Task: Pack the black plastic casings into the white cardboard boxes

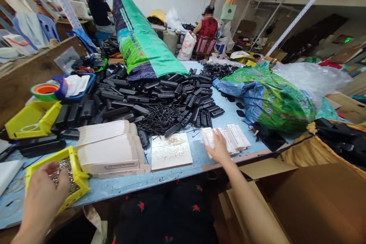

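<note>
My left hand (47, 187) hovers over a yellow parts bin (79, 183) at the table's left front, thumb and fingers apart. Inside lie many tiny shiny metal pieces (68, 173), too small to name. At the right, my right hand (219, 146) has its fingers closed round a small white printed box (207, 137). More white boxes (238, 137) of the same look stand in a row just beside it. Between my hands a white board (171, 152) carries scattered metal bits, and a stack of flat white cartons (110, 146) lies to its left.
Black plastic cases (168, 87) heap across the middle, with thin black rods (162, 116) in front. A green sack (143, 42) leans over them; another sack (274, 95) lies right. An open cardboard box (320, 194) stands at lower right. Two people sit in the background.
</note>
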Action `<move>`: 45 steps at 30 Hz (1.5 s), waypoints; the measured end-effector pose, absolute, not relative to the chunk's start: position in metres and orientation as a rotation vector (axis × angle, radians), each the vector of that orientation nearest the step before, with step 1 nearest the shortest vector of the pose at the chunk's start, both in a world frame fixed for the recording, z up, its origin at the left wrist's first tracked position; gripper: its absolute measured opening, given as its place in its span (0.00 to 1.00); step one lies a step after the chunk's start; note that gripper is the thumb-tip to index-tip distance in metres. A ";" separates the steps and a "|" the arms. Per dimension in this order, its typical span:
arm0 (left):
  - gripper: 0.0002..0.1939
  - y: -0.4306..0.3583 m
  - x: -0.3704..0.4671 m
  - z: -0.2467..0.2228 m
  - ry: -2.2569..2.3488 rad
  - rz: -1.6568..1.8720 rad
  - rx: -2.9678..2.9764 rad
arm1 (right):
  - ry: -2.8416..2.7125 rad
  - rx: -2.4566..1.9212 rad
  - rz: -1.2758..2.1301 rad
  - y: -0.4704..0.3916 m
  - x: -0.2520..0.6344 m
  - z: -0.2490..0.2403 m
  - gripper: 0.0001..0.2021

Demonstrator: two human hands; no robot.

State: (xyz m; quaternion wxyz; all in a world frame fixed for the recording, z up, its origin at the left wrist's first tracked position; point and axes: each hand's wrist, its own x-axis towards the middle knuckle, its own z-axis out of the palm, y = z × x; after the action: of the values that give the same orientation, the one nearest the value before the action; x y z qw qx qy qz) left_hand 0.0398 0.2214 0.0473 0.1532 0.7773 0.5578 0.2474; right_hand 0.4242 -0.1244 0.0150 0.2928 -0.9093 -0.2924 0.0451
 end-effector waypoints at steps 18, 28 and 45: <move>0.22 0.195 0.020 0.053 1.594 0.665 1.580 | -0.385 -1.819 0.373 -0.017 0.486 0.011 0.27; 0.17 0.077 0.154 0.020 0.941 0.533 0.681 | -0.040 -1.175 0.766 -0.003 0.335 0.005 0.20; 0.21 0.061 0.159 0.030 0.765 0.626 0.841 | -0.122 -0.702 0.601 0.017 0.280 0.059 0.06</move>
State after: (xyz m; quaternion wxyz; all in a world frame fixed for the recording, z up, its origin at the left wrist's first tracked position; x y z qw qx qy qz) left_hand 0.1595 0.0612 0.0304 0.7968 0.3918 0.3560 0.2913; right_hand 0.2804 0.0174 0.0591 0.8933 -0.3384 -0.0590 0.2898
